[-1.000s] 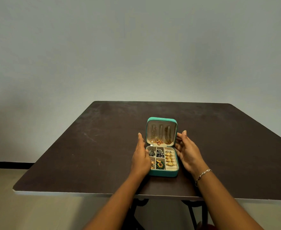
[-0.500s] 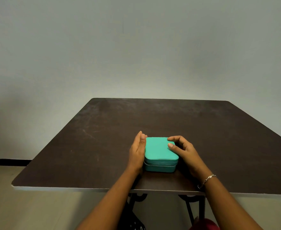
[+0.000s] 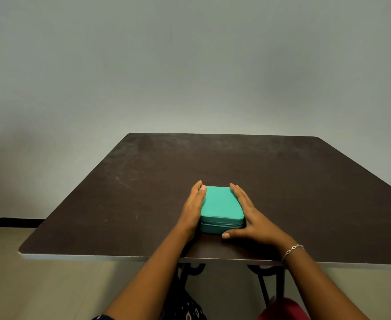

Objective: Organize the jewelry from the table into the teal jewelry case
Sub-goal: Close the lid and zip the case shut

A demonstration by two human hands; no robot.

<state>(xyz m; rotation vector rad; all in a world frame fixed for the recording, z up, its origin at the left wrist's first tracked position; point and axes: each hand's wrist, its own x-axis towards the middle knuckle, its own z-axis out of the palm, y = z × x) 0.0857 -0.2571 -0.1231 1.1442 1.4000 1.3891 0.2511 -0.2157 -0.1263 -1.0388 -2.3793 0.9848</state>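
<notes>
Both left hand [image 3: 193, 211] and right hand [image 3: 252, 218] press flat against the closed case [image 3: 220, 204]; no jewelry outside, probably finished

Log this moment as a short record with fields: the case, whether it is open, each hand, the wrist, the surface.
case: teal jewelry case, flat near the front edge of the table
state: closed, contents hidden
left hand: fingers straight, against the case's left side
right hand: fingers straight along the case's right side, thumb on the table in front of it
wrist: chain bracelet on the right wrist
surface: dark, scuffed
</notes>
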